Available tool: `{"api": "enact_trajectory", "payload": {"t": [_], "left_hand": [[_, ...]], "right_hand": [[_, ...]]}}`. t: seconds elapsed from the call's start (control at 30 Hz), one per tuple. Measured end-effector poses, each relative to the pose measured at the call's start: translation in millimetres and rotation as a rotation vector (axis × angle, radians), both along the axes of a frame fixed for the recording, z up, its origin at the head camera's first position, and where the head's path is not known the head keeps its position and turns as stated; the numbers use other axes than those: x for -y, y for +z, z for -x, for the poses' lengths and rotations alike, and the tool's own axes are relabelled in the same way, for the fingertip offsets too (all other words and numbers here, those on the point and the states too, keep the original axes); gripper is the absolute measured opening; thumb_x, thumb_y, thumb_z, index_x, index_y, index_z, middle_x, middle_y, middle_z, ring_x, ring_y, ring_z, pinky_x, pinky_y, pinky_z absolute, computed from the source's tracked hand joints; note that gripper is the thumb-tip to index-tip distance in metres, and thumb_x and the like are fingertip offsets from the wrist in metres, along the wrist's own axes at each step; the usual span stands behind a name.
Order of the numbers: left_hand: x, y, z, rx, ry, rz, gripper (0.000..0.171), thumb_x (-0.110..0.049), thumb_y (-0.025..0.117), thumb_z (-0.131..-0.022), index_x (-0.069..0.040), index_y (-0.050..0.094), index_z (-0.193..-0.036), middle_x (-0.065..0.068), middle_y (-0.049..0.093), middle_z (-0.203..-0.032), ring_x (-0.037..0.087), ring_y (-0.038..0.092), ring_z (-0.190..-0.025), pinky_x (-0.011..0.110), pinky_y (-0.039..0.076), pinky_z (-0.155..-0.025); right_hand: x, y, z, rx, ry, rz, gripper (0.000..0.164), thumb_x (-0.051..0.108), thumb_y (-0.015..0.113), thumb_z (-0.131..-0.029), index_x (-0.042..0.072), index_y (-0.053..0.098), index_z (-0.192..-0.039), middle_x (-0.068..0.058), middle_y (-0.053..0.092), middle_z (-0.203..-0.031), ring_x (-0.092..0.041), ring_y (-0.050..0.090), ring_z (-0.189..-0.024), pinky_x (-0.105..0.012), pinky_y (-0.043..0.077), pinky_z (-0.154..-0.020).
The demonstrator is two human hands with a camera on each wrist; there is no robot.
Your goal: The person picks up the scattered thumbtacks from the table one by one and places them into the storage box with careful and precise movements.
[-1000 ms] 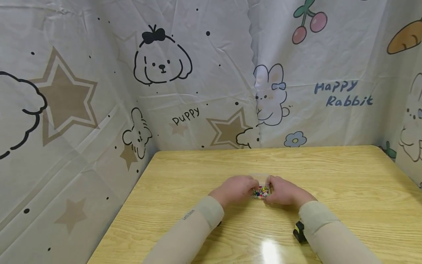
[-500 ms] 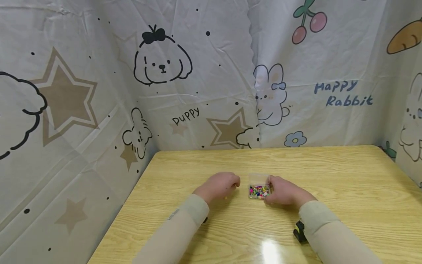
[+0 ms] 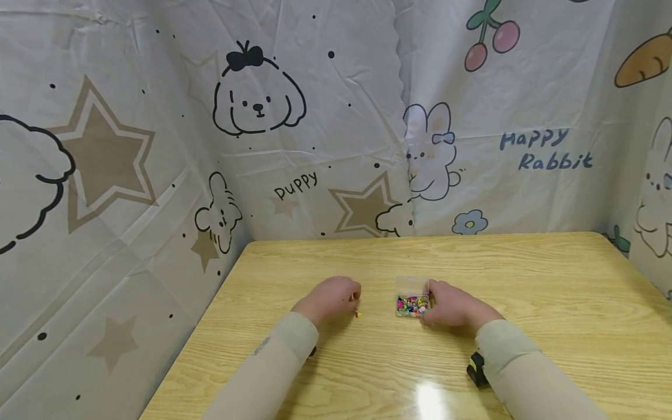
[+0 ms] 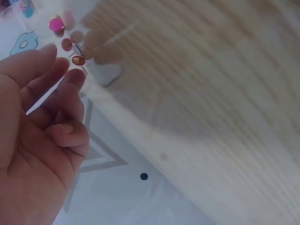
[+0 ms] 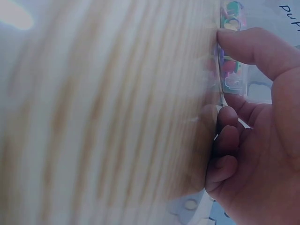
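A small clear plastic box (image 3: 412, 306) lies on the table with its lid (image 3: 412, 285) raised at the back; bright, many-coloured thumbtacks fill it. My right hand (image 3: 450, 303) grips its right side, thumb at the near edge and fingers toward the back. Left of the box, my left hand (image 3: 332, 297) is low over the table, fingers loosely bent. Just beyond those fingertips, the left wrist view shows a few loose thumbtacks, among them a pink one (image 4: 56, 24) and a red-gold one (image 4: 78, 60). Thumb and fingers stand apart there, with nothing seen between them.
The wood-grain table (image 3: 409, 361) reaches back to a white printed cloth (image 3: 315, 116), which hangs behind and along both sides. A black and yellow device (image 3: 476, 368) is strapped under the right wrist.
My left hand has moved left from the box to a spot on the table, where small coloured thumbtacks now show beside it. The right hand has stayed on the box.
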State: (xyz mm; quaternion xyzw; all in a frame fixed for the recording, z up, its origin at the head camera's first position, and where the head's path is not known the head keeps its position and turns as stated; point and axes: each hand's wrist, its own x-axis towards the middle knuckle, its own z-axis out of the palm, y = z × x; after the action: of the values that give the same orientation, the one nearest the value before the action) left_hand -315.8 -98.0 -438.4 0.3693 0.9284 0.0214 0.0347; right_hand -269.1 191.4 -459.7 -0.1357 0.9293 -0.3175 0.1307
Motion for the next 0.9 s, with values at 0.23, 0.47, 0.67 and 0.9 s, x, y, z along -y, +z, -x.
{"api": "enact_trajectory", "payload": {"t": [0.23,0.47,0.67,0.9], "left_hand": [[2.9,-2.6,-1.1,0.012,0.01,0.013,0.008,-0.015,0.062,-0.087,-0.019,0.06,-0.081,-0.009,0.055,-0.072,0.009,0.048,-0.066,0.027,0.045,-0.066],[1.4,-8.5,-0.2,-0.001,-0.008,0.003,0.016,-0.008,0.061,-0.086,-0.022,0.06,-0.078,-0.011,0.056,-0.073,0.007,0.049,-0.068,0.027,0.046,-0.068],[-0.1,-9.3,-1.1,-0.038,-0.05,-0.004,0.019,-0.003,0.06,-0.084,-0.02,0.06,-0.076,-0.01,0.057,-0.072,0.007,0.048,-0.065,0.026,0.046,-0.066],[-2.1,-8.2,-2.6,-0.046,-0.049,-0.007,0.02,-0.004,0.061,-0.085,-0.021,0.057,-0.074,-0.01,0.055,-0.07,0.007,0.047,-0.063,0.025,0.044,-0.064]], "right_hand": [[1.0,0.8,-1.7,0.007,0.003,0.032,0.044,0.021,0.079,-0.07,0.008,0.047,-0.098,-0.006,0.054,-0.098,-0.017,0.049,-0.08,-0.039,0.044,-0.075],[2.2,1.4,-2.9,-0.002,0.003,0.028,0.043,0.023,0.079,-0.072,0.008,0.048,-0.097,-0.006,0.054,-0.097,-0.017,0.049,-0.08,-0.039,0.044,-0.075],[2.4,1.6,-2.8,-0.004,0.002,0.03,0.043,0.022,0.079,-0.072,0.007,0.048,-0.096,-0.006,0.054,-0.097,-0.017,0.049,-0.08,-0.039,0.044,-0.075],[2.2,2.0,-2.9,-0.006,0.0,0.019,0.043,0.024,0.079,-0.072,0.008,0.047,-0.096,-0.006,0.053,-0.097,-0.018,0.049,-0.081,-0.04,0.044,-0.075]]}}
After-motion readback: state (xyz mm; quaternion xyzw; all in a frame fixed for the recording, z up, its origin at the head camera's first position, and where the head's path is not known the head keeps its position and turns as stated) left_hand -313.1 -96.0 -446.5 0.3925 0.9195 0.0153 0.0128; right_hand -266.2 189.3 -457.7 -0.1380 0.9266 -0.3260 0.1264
